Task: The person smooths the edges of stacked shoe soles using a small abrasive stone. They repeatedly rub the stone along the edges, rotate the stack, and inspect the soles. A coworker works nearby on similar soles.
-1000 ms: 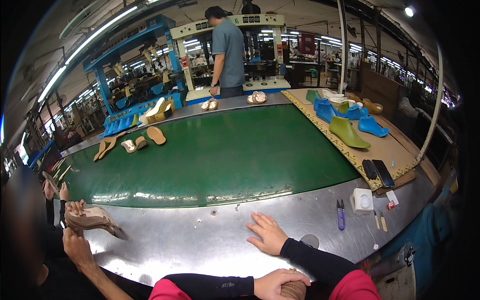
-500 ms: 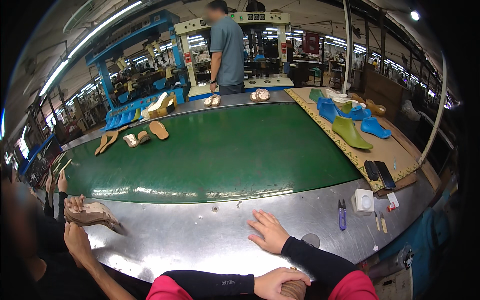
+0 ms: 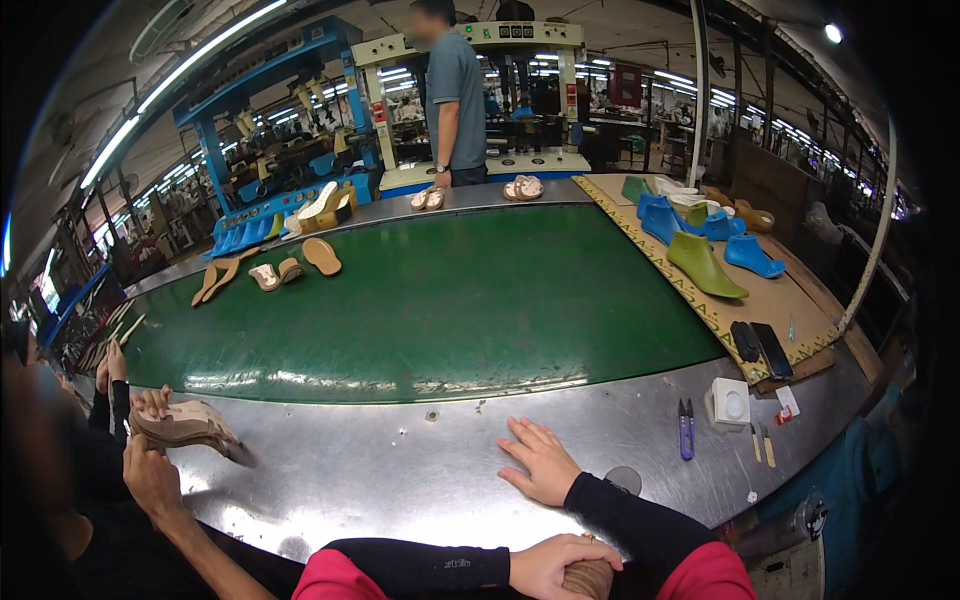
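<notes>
Fingers of the right hand [image 3: 543, 468] extended and slightly spread, palm down at the metal table [image 3: 350, 480]. Left hand [image 3: 553, 567] curled over a brown rounded piece [image 3: 588, 579], gripping it at the near edge; lower part cut off by the frame.

Right of the hands: white squarish case [image 3: 729, 404], round disc set in its top; contents cannot be told. Just beside it, purple snips [image 3: 687, 430] on the metal, tips pointing away, and two slim pale-handled tools [image 3: 762, 445].

Cardboard sheet [image 3: 790, 300], far right, serves as a flat carrier: green last [image 3: 704, 267], blue lasts, more white and brown shapes crowded behind; dark phone [image 3: 770, 350] near its front corner. Pale crumpled bundle [image 3: 822, 222] beyond, perhaps a bag, contents unreadable.

Green belt [image 3: 450, 310] bears a tan sole [image 3: 322, 257] and smaller pieces, far left. Blue forms [image 3: 240, 237] stand in a row along the blue machine's ledge.

Co-worker at left: both hands on a brown-and-beige shoe [image 3: 190, 425].
</notes>
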Demonstrator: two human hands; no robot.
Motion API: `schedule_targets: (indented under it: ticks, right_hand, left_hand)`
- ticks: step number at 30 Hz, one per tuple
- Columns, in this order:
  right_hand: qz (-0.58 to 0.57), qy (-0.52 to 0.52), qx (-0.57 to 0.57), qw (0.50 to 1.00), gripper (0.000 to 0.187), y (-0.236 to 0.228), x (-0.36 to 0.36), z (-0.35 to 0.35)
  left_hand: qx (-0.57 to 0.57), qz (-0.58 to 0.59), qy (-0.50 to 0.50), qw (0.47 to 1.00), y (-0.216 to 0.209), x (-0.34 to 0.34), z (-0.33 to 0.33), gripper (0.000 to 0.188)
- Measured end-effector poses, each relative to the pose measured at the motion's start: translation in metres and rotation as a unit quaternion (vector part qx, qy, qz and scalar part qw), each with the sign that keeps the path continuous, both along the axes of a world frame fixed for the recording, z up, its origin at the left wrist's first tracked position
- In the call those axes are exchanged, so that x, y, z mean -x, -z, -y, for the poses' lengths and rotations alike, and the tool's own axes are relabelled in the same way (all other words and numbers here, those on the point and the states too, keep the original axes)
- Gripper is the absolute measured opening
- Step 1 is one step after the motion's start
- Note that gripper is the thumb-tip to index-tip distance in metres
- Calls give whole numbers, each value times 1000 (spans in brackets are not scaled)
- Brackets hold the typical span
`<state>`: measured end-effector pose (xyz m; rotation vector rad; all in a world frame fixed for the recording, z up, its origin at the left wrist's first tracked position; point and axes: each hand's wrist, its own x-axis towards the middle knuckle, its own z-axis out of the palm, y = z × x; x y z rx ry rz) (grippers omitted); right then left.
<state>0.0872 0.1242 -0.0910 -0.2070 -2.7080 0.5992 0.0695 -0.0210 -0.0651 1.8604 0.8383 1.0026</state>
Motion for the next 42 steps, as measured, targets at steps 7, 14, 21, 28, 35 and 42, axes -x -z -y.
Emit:
schedule_targets:
  ticks: [7,14,21,28,35,42]
  right_hand:
    - [-8,-1,0,1000,51,1,1,0]
    - [-180,-30,97,978,44,-23,-4,15]
    - [-296,-10,549,782,36,-51,-73,34]
    - [-230,1,605,762,43,-45,-233,72]
    - [-1,192,423,886,108,-18,-244,158]
    - [-67,288,425,856,97,6,-208,196]
  left_hand:
    - [-18,-1,16,1000,4,4,-2,70]
    - [23,-5,20,1000,-4,5,-2,71]
    - [-21,24,58,998,-13,7,3,54]
    - [12,39,37,999,-8,-1,10,18]
    - [16,41,13,999,-14,-2,12,26]
    - [54,98,-46,993,-9,-3,15,37]
